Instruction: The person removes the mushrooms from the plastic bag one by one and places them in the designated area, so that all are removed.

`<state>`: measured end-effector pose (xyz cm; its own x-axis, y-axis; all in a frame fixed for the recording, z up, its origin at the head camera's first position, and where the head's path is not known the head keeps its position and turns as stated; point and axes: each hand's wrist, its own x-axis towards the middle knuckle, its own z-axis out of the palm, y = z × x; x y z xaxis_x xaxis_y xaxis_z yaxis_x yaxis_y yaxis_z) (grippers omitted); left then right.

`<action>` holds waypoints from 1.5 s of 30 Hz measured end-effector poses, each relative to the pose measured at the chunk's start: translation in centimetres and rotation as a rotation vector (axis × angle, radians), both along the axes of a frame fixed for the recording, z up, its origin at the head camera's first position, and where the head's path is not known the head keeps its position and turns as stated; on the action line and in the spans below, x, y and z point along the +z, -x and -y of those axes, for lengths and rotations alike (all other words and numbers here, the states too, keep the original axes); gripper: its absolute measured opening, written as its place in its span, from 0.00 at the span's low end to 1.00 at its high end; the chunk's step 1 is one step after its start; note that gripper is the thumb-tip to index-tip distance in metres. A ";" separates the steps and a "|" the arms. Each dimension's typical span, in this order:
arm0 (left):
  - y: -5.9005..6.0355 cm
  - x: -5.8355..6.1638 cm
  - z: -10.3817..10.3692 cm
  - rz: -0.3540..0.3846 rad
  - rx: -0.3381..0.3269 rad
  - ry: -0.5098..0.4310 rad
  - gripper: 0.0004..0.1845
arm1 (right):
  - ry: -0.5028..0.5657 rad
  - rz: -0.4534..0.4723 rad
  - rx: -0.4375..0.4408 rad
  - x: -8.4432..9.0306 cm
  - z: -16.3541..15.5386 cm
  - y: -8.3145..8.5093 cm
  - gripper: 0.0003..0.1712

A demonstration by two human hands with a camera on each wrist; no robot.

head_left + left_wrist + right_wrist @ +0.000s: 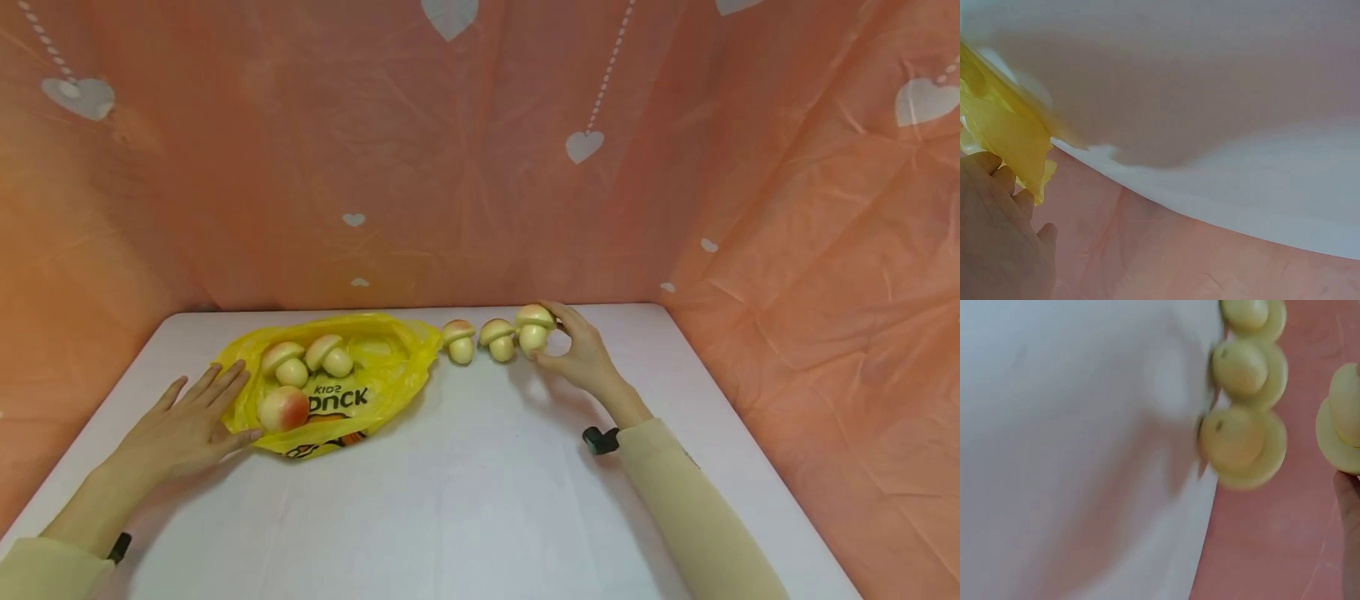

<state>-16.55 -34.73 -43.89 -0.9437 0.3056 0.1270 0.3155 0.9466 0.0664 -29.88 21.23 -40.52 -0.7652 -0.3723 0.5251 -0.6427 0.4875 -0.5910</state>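
Note:
My right hand point(585, 354) pinches a toy mushroom point(534, 329) with a pale stem and pink-tinged cap, held up off the table. In the right wrist view this held mushroom point(1346, 419) is at the right edge, with a row of three more mushrooms point(1241, 369) to its left. Two of that row, a left mushroom point(459, 342) and a middle mushroom point(499, 340), show plainly in the head view. My left hand point(187, 425), fingers spread, rests on the left edge of a yellow plastic bag point(397, 392). Two mushrooms point(330, 357) and a round pink-topped piece point(283, 408) lie on it.
A white table point(450, 500) carries everything, its far edge close behind the mushrooms. Orange cloth point(465, 183) with white hearts hangs behind and at both sides. Dark print marks the bag's front.

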 end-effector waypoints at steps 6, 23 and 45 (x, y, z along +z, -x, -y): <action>0.0 -0.1 0.1 -0.010 -0.003 -0.002 0.53 | -0.016 0.023 -0.062 -0.5 -3.1 1.0 0.46; 0.1 0.4 -0.6 0.051 0.015 0.015 0.53 | -0.263 0.158 -0.142 -1.8 -7.1 3.1 0.46; 0.0 0.8 -0.5 0.079 0.032 0.019 0.54 | -0.344 0.199 -0.108 -2.7 -6.6 4.6 0.47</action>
